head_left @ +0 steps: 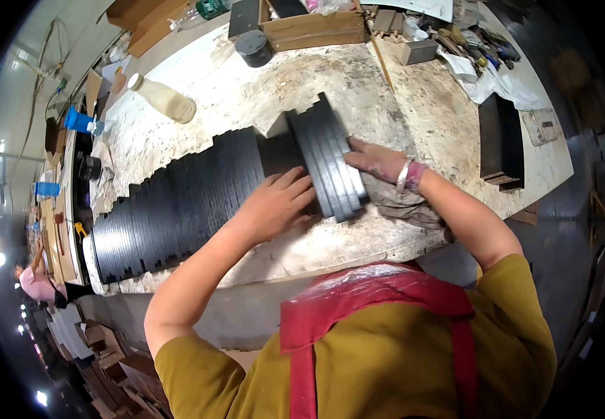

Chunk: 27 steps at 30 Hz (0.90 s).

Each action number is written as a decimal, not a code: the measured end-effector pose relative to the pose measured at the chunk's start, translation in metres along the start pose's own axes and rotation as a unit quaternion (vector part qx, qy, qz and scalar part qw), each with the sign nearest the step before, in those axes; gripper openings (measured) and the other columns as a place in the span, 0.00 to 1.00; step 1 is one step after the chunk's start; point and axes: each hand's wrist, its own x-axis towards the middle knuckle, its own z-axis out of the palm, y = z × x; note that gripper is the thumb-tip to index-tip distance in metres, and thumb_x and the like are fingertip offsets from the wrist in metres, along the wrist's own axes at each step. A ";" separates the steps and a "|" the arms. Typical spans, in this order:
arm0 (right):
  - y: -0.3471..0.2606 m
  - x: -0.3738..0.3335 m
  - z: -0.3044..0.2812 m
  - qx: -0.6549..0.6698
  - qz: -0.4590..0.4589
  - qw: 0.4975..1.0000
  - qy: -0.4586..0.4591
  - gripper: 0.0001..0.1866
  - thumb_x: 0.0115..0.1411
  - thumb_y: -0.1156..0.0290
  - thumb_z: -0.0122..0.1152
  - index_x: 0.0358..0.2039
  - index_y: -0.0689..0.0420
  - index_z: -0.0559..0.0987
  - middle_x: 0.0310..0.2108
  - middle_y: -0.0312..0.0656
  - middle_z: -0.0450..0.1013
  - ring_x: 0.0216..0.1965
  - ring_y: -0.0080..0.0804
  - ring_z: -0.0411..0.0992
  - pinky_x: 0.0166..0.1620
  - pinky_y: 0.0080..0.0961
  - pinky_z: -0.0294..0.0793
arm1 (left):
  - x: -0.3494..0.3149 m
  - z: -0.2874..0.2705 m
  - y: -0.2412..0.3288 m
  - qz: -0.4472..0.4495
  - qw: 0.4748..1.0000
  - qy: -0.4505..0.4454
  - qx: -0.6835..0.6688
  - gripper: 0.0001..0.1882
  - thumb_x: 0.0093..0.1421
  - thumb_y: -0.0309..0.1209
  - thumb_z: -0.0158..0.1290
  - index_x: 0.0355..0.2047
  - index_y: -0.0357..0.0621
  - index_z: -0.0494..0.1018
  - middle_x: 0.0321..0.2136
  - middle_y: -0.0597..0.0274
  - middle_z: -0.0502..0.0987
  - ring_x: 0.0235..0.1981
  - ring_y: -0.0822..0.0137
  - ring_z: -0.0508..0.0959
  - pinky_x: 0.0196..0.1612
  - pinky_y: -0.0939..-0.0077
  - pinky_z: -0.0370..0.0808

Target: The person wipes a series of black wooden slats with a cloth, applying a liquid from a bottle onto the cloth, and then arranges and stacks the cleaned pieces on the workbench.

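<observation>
A long row of thin black strips (184,199) stands on edge, packed side by side, across the worktable. Right of it, past a gap, is a smaller bunch of the same strips (327,164), with stepped, uneven ends. My left hand (278,202) reaches into the gap, fingers stretched out and spread, touching the black pieces there. At the bunch's right side, my right hand (383,164) rests its fingers against the outer strip. A crumpled grey rag (407,206) bunches from beneath my right palm and wrist; the palm's grip on it is partly hidden.
The stained white worktable (295,77) holds a cloudy bottle (163,100) and a round dark grey container (253,49). Behind are a cardboard box (316,31) and scattered scraps (470,45). Another black stack (501,143) stands far right. Another person (40,283) is at the left.
</observation>
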 end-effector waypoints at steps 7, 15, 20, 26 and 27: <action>-0.024 0.031 0.063 0.005 0.007 1.000 0.022 0.42 0.60 0.38 0.48 0.54 0.69 0.66 0.43 0.60 0.74 0.43 0.47 0.75 0.47 0.35 0.72 | -0.036 -0.049 0.005 -0.086 0.996 0.033 -0.001 0.24 0.44 0.38 0.65 0.41 0.43 0.75 0.48 0.50 0.71 0.51 0.48 0.72 0.50 0.58 0.71; -0.002 -0.080 -0.014 0.073 -0.065 0.986 -0.134 0.42 0.58 0.34 0.47 0.57 0.61 0.69 0.55 0.52 0.69 0.56 0.45 0.68 0.58 0.33 0.66 | 0.063 -0.054 0.051 -0.198 0.919 0.147 -0.309 0.20 0.53 0.19 0.55 0.47 0.36 0.71 0.45 0.52 0.73 0.45 0.59 0.76 0.47 0.71 0.74; 0.093 -0.265 -0.095 0.210 0.081 0.964 -0.139 0.30 0.63 0.47 0.52 0.53 0.60 0.74 0.54 0.51 0.70 0.51 0.41 0.71 0.55 0.32 0.67 | 0.167 -0.012 0.088 -0.190 0.781 0.001 -0.595 0.24 0.63 0.27 0.52 0.59 0.39 0.62 0.49 0.60 0.72 0.45 0.71 0.74 0.46 0.78 0.72; 0.273 -0.379 -0.169 -0.118 -0.005 0.960 0.256 0.17 0.65 0.70 0.45 0.51 0.63 0.75 0.51 0.50 0.71 0.53 0.42 0.69 0.58 0.30 0.65 | 0.334 0.046 0.138 -0.159 0.724 -0.009 -0.671 0.33 0.68 0.53 0.40 0.65 0.46 0.54 0.58 0.56 0.65 0.56 0.62 0.69 0.56 0.67 0.68; 0.302 -0.361 -0.179 -0.042 -0.016 0.949 0.312 0.17 0.64 0.71 0.46 0.52 0.63 0.74 0.52 0.50 0.71 0.53 0.40 0.69 0.58 0.28 0.65 | 0.361 0.062 0.141 -0.148 0.697 -0.002 -0.702 0.39 0.66 0.58 0.37 0.67 0.46 0.48 0.63 0.52 0.58 0.61 0.56 0.62 0.60 0.62 0.63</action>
